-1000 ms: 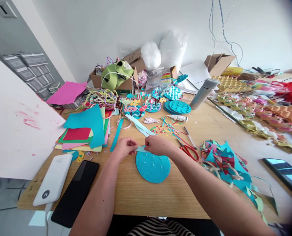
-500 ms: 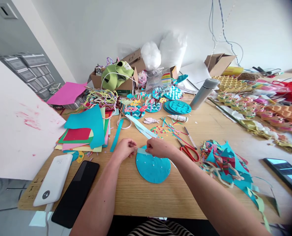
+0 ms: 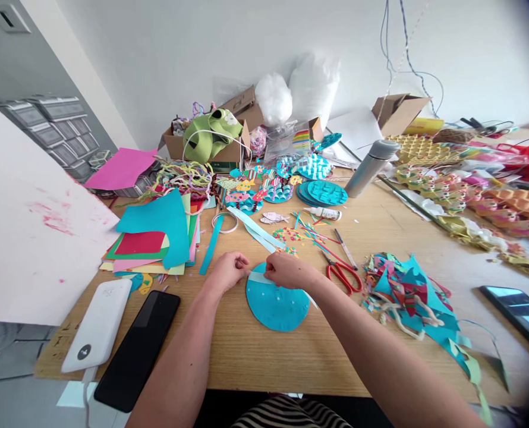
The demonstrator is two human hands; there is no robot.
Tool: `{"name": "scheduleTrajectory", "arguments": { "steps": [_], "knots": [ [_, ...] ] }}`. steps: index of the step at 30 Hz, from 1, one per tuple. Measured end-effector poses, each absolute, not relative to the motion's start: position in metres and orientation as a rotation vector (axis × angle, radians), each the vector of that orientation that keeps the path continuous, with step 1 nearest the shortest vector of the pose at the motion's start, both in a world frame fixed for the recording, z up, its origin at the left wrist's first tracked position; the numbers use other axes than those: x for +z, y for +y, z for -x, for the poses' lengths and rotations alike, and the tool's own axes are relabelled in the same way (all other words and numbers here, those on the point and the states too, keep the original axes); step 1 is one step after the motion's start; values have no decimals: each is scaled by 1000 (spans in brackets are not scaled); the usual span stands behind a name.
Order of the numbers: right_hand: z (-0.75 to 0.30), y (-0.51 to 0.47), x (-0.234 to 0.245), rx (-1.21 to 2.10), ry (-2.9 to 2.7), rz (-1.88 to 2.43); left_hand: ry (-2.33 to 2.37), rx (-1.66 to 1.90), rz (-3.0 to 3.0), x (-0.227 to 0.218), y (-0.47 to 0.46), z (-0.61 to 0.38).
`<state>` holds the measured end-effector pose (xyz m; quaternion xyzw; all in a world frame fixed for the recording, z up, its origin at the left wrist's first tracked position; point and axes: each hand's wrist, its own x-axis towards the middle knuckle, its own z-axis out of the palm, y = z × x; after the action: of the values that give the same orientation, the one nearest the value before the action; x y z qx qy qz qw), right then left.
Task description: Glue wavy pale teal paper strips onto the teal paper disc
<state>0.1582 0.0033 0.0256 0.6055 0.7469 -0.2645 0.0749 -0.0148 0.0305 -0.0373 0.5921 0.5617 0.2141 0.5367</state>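
Note:
A round blue disc point(image 3: 277, 310) dotted with small whitish spots lies flat on the table in front of me. Across its upper part runs a pale blue paper strip point(image 3: 258, 277), and its other end shows past the disc's right edge. My left hand point(image 3: 229, 271) has its fingertips pinched at the strip's left end, by the disc's rim. With fingers curled, my right hand point(image 3: 286, 270) grips the strip over the disc's top and hides part of both. Red-handled scissors point(image 3: 345, 277) lie to the right of it.
Paper scraps point(image 3: 409, 291) are heaped at right. A glue bottle point(image 3: 326, 213), a grey flask point(image 3: 372, 169) and finished blue discs point(image 3: 322, 194) stand or lie behind. Stacked coloured paper point(image 3: 153, 232), a black phone point(image 3: 137, 351) and a white power bank point(image 3: 97, 324) are at left.
The strip's left part lies slightly lower over the disc, with a little more of it showing between my hands. Both hands stay nearly in place.

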Motion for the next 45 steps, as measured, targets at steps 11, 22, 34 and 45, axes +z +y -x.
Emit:
{"name": "scheduleTrajectory", "arguments": {
  "steps": [11,22,34,45],
  "knots": [
    [-156,3,22,-850,2238,-1882,1347,466,-1478,-36,30,14],
    [-168,13,17,-1171,2205,-1946,1396,426,-1518,-37,32,16],
    [-168,11,4,-1250,2118,-1949,1502,219,-1655,-32,29,18],
    [-166,11,1,-1247,2089,-1955,1498,151,-1615,-27,28,15]
  ]
}}
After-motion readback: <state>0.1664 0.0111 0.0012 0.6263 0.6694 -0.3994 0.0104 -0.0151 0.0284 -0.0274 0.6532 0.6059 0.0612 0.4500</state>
